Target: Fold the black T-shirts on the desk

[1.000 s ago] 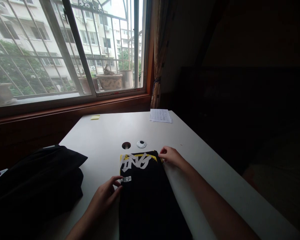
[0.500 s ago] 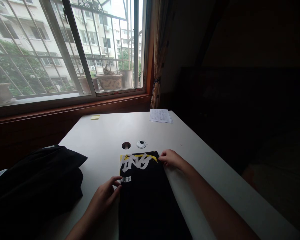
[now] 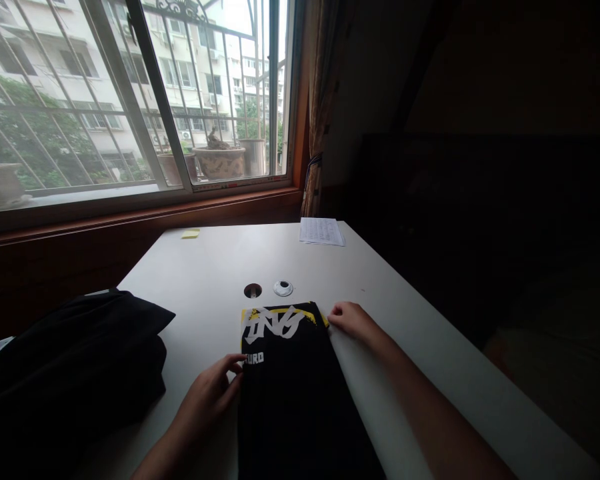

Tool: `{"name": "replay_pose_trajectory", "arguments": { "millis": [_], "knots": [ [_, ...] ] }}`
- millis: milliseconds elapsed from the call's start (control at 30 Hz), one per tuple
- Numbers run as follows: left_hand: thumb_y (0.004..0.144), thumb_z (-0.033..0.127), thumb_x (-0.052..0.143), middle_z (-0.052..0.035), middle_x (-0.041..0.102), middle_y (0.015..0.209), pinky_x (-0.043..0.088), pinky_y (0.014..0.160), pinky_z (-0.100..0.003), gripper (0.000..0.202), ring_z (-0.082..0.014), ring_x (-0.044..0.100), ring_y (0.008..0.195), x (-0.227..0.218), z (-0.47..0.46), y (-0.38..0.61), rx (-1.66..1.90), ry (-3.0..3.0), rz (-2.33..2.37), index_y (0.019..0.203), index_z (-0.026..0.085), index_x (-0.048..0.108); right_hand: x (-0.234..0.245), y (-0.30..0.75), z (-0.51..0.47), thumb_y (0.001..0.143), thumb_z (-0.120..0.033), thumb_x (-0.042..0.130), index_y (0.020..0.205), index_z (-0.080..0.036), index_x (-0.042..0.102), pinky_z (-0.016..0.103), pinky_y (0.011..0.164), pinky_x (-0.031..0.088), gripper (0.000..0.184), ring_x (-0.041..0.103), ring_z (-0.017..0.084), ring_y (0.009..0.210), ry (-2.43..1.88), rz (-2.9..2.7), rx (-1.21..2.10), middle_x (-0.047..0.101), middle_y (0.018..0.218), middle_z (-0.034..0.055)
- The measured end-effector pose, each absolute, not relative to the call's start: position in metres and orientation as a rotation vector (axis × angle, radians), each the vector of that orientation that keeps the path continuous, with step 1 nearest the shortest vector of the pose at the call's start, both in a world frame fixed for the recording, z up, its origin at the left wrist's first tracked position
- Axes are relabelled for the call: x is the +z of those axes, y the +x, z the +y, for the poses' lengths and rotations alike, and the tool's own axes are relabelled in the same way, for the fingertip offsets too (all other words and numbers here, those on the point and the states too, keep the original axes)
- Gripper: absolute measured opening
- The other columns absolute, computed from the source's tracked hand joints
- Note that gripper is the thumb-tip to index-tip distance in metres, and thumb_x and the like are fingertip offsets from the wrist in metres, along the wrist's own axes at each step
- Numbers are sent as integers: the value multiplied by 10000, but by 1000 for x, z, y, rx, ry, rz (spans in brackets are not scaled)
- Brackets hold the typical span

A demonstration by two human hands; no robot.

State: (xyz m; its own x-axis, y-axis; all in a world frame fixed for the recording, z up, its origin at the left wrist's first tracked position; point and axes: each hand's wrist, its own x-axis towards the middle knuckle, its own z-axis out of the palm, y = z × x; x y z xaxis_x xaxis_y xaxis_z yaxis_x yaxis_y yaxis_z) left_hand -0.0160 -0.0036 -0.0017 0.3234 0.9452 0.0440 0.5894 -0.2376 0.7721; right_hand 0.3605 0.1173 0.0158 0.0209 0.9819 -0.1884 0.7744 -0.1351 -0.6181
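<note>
A black T-shirt [image 3: 300, 393], folded into a long narrow shape, lies on the white table in front of me. Yellow and pale grey print with large letters covers its far end, and smaller white letters sit near its left edge. With curled fingers, my right hand [image 3: 347, 319] pinches a small yellow-printed bit of cloth at the far right corner. On the opposite side, my left hand [image 3: 215, 383] has thumb and index finger closed at the left edge, beside the small letters. The near end of the shirt runs out of view.
A heap of black cloth [image 3: 80, 353] occupies the table's left side. Beyond the shirt are a round cable hole [image 3: 253, 291] and its loose cover [image 3: 283, 288]. Papers [image 3: 322, 231] and a yellow sticky note [image 3: 191, 233] lie at the far edge of the table [image 3: 220, 260].
My right hand has moved slightly right, drawing out a yellow-printed bit of cloth at the shirt's far right corner. The left hand stays almost in place at the left edge.
</note>
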Motion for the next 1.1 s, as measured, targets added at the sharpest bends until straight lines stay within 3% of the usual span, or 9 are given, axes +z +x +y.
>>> {"name": "replay_pose_trajectory", "arguments": {
  "millis": [200,333,533,767,1100],
  "knots": [
    [1004,381,463,-50,723,1032,511,655,-265,311,-174,665,725,3,-6,-13,705,1938,1375,1255,253,595,25,361,107,857,-324,603,836,-189,716,252,632,436,177,652,166,698,-1876,-1818,782,736,796,33],
    [1018,391,455,-55,715,1030,537,706,-279,297,-192,681,817,3,-8,-13,765,1947,1346,1244,255,593,28,354,102,851,-394,632,856,-194,739,257,642,461,227,669,176,709,-1780,-1828,930,752,831,37],
    [1025,396,455,-58,705,1032,549,756,-297,288,-201,683,856,0,-8,-14,801,1948,1327,1240,257,587,24,346,98,803,-366,697,865,-182,752,274,598,433,201,632,179,624,-1868,-1772,966,729,740,36],
    [1026,407,449,-67,704,1047,553,768,-306,301,-209,689,871,-1,-8,-14,791,1934,1329,1254,257,576,22,348,101,779,-318,703,764,-189,736,277,746,434,135,643,226,905,-1831,-1900,687,722,950,65],
    [1027,389,413,-42,733,963,524,708,-272,320,-198,702,812,2,-9,-13,753,1903,1359,1265,249,575,19,350,103,769,-284,656,758,-180,713,263,640,412,119,641,188,732,-1868,-1866,788,730,798,39]
  ]
}}
